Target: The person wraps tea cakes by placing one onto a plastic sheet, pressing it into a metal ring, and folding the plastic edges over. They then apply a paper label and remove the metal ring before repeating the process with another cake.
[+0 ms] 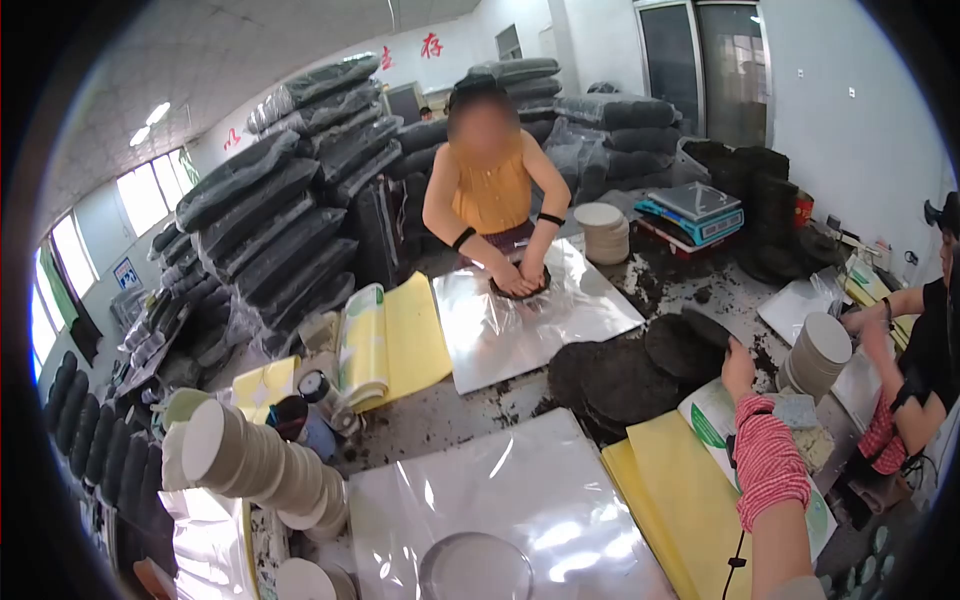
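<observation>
My right hand, below a red-and-white checked sleeve, pinches the edge of a dark round disc that looks like dried seaweed. The disc's near edge is raised. Beneath and beside it, more dark discs lie in an overlapping pile on the table. My left hand is out of view. Nearest me lies a stack of shiny clear plastic film sheets, with a pale round shape at its front edge. To the right of the film are yellow printed packaging bags, close under my right forearm.
Leaning stacks of off-white round discs stand at left. Across the table a person presses a dark disc on film; another person works at right beside a white disc stack. A blue scale sits farther back. Dark crumbs litter the table.
</observation>
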The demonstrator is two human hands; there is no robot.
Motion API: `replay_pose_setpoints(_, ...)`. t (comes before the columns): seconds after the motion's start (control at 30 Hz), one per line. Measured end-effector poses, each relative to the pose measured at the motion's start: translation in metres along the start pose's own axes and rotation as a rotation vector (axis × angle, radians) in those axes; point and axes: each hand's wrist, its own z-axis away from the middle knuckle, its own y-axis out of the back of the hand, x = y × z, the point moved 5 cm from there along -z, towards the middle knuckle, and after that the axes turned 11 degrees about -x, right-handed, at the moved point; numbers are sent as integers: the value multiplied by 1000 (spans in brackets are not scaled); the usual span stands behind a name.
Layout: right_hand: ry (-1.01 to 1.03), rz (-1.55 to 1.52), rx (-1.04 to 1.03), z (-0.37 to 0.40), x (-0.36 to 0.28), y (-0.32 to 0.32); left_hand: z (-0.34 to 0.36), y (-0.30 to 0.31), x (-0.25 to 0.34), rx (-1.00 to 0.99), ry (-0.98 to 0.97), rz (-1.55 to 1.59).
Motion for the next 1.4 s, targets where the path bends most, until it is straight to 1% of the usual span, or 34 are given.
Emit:
replay_pose_setpoints(0.03,-58,-220,101,-5,5,15,-1,5,-3,-16,64,107)
replay_pose_setpoints(0.07,-22,-238,214,-14,20,19,2,8,-4,-38,137,209)
replay_pose_setpoints(0.1,13,-262,319,-20,30,16,5,20,5,91,71,240)
replay_pose_setpoints(0.13,42,-294,331,-13,19,33,10,36,33,113,116,328)
replay_pose_setpoints(0.17,78,-326,341,-1,11,54,12,45,67,274,-223,216)
replay_pose_setpoints(0.2,154,-501,358,19,-6,70,13,39,100,430,-559,109)
replay_pose_setpoints(0.23,227,-682,377,37,-25,83,5,40,144,545,-944,235)
replay_pose_setpoints(0.27,284,-784,343,54,-42,88,7,35,182,411,-912,192)
replay_pose_setpoints(0.3,295,-791,323,76,-61,88,2,19,205,268,-982,101)
replay_pose_setpoints(0.33,205,-1097,215,95,-76,81,-3,3,221,192,-993,49)
replay_pose_setpoints(0.37,108,-1398,101,110,-93,75,-2,-13,216,203,-981,46)
replay_pose_setpoints(0.4,119,-1407,100,124,-112,83,-3,-39,208,-6,-924,113)
replay_pose_setpoints(0.43,41,-1521,-39,140,-128,84,-5,-46,208,-221,-863,181)
replay_pose_setpoints(0.47,-41,-1622,-190,155,-145,79,-12,-45,208,-222,-855,183)
replay_pose_setpoints(0.5,-36,-1618,-205,166,-159,78,-25,-28,226,-201,-905,25)
replay_pose_setpoints(0.53,-61,-1707,-325,176,-176,72,-30,-21,240,-180,-951,-134)
replay_pose_setpoints(0.57,-87,-1791,-447,187,-195,66,-34,-37,244,-177,-940,-128)
replay_pose_setpoints(0.6,-77,-1786,-459,202,-214,72,-47,-69,247,-264,-889,-146)
replay_pose_setpoints(0.63,-82,-1840,-552,218,-235,82,-58,-93,247,-348,-837,-158)
replay_pose_setpoints(0.67,-87,-1886,-647,229,-250,88,-64,-103,247,-340,-827,-141)
replay_pose_setpoints(0.7,-78,-1868,-661,234,-255,89,-66,-116,247,-396,-826,-163)
replay_pose_setpoints(0.77,91,-1829,-847,255,-263,94,-57,-138,247,-479,-814,-144)
replay_pose_setpoints(0.83,56,-1773,-934,271,-263,88,-65,-144,249,-529,-823,-134)
replay_pose_setpoints(0.87,213,-1528,-908,280,-269,102,-64,-141,249,-424,-848,-52)
replay_pose_setpoints(0.9,364,-1285,-866,293,-280,120,-64,-136,250,-412,-843,-45)
replay_pose_setpoints(0.97,709,-918,-648,328,-296,147,-71,-122,253,-519,-786,64)
replay_pose_setpoints(1.0,900,-844,-572,350,-297,144,-83,-110,240,-694,-767,395)
replay_pose_setpoints(1.03,1082,-762,-488,373,-295,140,-86,-99,228,-679,-780,387)
replay_pose_setpoints(1.1,1407,-378,-392,412,-294,133,-95,-60,198,-462,-629,733)
replay_pose_setpoints(1.2,1403,-336,-510,435,-298,130,-69,-43,157,-208,-306,1264)
replay_pose_setpoints(1.23,1422,-307,-526,433,-307,130,-64,-51,161,-102,-347,1029)
replay_pose_setpoints(1.27,1435,-305,-493,432,-312,130,-66,-67,160,-75,-367,1031)
replay_pose_setpoints(1.37,1356,-359,-728,430,-308,117,-65,-78,159,-46,-369,1015)
replay_pose_setpoints(1.4,1296,-491,-660,419,-325,127,-67,-78,159,-37,-369,1030)
